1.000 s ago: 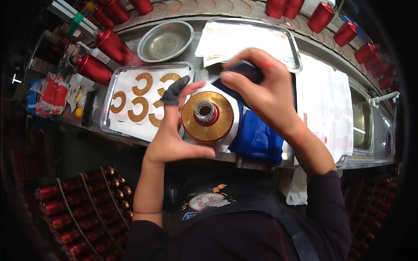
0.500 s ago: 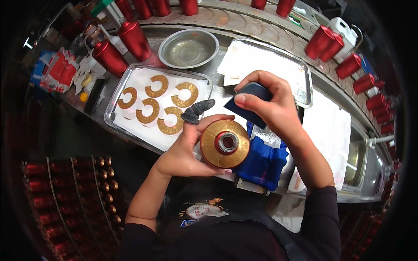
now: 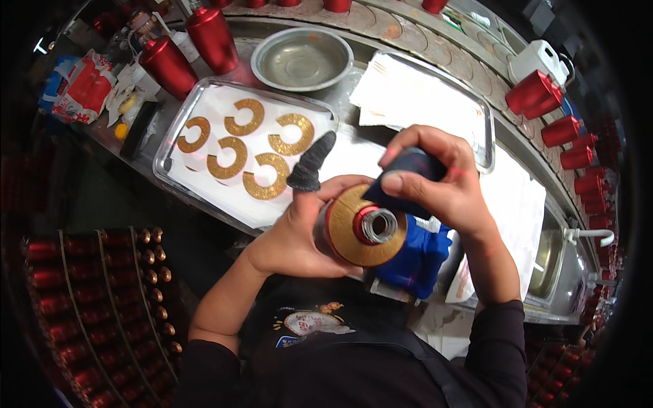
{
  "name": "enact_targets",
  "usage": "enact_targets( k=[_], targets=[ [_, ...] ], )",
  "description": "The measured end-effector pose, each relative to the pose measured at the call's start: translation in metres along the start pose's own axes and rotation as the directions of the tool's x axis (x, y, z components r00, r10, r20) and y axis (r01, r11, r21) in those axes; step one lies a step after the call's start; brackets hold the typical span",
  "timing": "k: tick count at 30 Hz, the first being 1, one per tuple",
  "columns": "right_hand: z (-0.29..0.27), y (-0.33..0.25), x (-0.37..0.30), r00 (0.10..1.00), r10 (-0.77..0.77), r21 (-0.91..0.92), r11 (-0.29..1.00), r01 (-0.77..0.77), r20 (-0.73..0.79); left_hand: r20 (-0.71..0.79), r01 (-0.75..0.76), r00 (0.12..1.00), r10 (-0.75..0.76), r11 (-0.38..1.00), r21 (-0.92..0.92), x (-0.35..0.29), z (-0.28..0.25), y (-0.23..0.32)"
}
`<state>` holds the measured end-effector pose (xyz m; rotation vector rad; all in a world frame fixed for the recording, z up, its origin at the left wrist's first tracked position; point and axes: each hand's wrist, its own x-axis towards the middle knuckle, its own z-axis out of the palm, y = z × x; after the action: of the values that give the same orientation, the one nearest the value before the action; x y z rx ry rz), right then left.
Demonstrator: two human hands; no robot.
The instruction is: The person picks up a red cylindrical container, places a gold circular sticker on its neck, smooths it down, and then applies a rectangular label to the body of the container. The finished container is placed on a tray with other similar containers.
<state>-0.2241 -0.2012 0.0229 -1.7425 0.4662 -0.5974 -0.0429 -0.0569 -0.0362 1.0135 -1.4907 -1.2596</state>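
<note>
My left hand (image 3: 289,231) is closed around a red bottle (image 3: 328,234) whose threaded neck (image 3: 382,225) points up toward me. A gold ring-shaped label (image 3: 357,250) covers the bottle's shoulder. On one raised digit of that hand is a black finger cot (image 3: 314,163). My right hand (image 3: 449,180) grips a dark blue flexible scraper (image 3: 411,175) between thumb and fingers. The scraper's lower corner overlaps the label's far edge in view; whether it touches cannot be told. Beneath the bottle and right hand lies a blue cloth (image 3: 415,262).
A metal tray (image 3: 178,126) on the left bears several gold C-shaped labels (image 3: 289,134). Behind it stand a metal bowl (image 3: 303,61) and red bottles (image 3: 212,41). At right are a paper-covered tray (image 3: 491,132), a white jug (image 3: 541,62) and a sink (image 3: 547,265). Racked bottles (image 3: 88,299) stand lower left.
The scraper in my right hand has come down toward the bottle's shoulder. My left hand has tilted the bottle, so its neck now leans right. The whole view has shifted slightly.
</note>
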Motion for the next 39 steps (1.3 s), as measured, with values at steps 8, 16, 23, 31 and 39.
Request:
enact_targets(
  k=[8, 16, 23, 31, 39],
  targets=[
    [0.002, 0.011, -0.065, 0.897, -0.428, -0.52, 0.794, 0.314, -0.112, -0.268, -0.241, 0.901, 0.342, 0.906, 0.347, -0.004, 0.022, -0.023],
    [0.054, 0.002, -0.108, 0.73, -0.632, -0.547, 0.72, 0.427, -0.261, -0.431, -0.188, 0.784, 0.447, 0.833, 0.521, 0.001, 0.051, -0.026],
    [0.066, -0.002, -0.093, 0.691, -0.698, -0.646, 0.617, 0.449, -0.187, -0.577, -0.083, 0.588, 0.568, 0.751, 0.655, 0.022, 0.071, -0.044],
    [0.071, 0.002, -0.089, 0.683, -0.715, -0.734, 0.544, 0.407, -0.151, -0.515, -0.258, 0.697, 0.498, 0.845, 0.469, 0.014, 0.063, -0.059],
    [0.062, 0.009, -0.104, 0.708, -0.704, -0.738, 0.505, 0.448, -0.052, -0.546, -0.082, 0.837, -0.029, 0.981, -0.178, 0.013, 0.073, -0.066]
  ],
)
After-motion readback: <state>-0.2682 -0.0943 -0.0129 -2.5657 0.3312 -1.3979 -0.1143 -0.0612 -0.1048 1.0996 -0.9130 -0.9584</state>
